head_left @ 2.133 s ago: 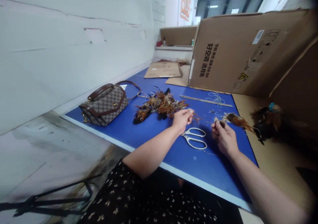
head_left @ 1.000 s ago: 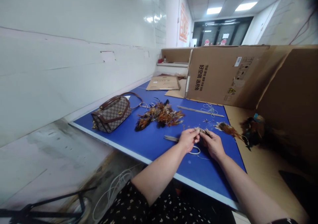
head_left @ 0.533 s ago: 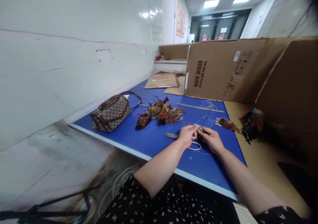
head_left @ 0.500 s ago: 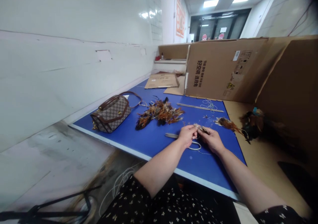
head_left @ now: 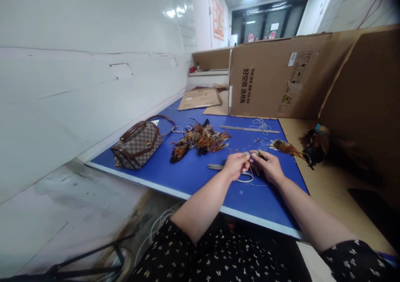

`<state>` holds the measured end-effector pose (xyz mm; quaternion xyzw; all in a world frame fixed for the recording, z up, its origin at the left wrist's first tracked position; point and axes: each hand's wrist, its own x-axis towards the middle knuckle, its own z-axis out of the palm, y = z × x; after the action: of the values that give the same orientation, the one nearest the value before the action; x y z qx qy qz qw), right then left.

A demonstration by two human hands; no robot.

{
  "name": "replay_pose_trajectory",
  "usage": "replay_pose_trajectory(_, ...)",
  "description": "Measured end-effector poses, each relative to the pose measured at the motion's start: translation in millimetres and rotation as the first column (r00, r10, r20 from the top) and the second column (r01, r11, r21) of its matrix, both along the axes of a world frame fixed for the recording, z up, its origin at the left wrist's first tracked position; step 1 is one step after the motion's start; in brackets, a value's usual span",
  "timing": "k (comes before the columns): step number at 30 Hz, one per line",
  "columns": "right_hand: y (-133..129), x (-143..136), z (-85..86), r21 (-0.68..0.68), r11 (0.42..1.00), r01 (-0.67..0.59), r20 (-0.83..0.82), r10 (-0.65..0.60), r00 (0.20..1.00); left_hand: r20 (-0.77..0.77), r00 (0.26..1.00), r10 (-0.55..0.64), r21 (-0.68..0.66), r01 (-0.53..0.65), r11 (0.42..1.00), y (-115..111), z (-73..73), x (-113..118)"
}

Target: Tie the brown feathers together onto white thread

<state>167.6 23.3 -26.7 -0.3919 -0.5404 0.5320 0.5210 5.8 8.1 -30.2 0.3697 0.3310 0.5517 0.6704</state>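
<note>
My left hand (head_left: 236, 166) and my right hand (head_left: 268, 167) meet fingertip to fingertip above the blue table (head_left: 187, 177). Brown and dark feathers (head_left: 260, 154) stick out from the pinched fingers of my right hand. My left fingers are pinched at the near end of these feathers; what exactly they grip is too small to make out. Beneath my hands lies a pair of scissors (head_left: 215, 166), partly covered by my left hand. A loose pile of brown, black and orange feathers (head_left: 201, 139) is beyond my left hand, and a smaller feather bunch (head_left: 284, 147) is beyond my right.
A patterned brown handbag (head_left: 139, 145) stands at the table's left. Thin sticks (head_left: 246, 129) and tangled white string (head_left: 261, 126) lie farther back. A large cardboard box (head_left: 268, 79) walls off the back right, with more dark feathers (head_left: 315, 148) on cardboard beside it.
The view has shifted slightly. My hands stay together, but the feathers between them have turned, and brown strands now hang below the fingers.
</note>
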Motion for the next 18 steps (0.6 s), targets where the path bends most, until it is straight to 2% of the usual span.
replay_pose_trajectory(2, -0.3, -0.5, -0.1, 0.004, 0.999, -0.035, 0.042, 0.035, 0.999, -0.062, 0.998, -0.020, 0.013, 0.021, 1.000, -0.3, -3.1, 1.6)
replay_pose_trajectory(8, -1.3, -3.3, -1.9, 0.049, 0.999, 0.015, 0.101, -0.020, 0.995, -0.263, 0.965, -0.007, 0.043, 0.019, 0.999, -1.9, -9.7, 3.8)
replay_pose_trajectory(18, 5.7, -4.1, -11.8, 0.126, 0.990, 0.055, 0.134, -0.072, 0.988, -0.367, 0.929, -0.040, 0.083, 0.076, 0.994, -1.6, -16.7, 2.0)
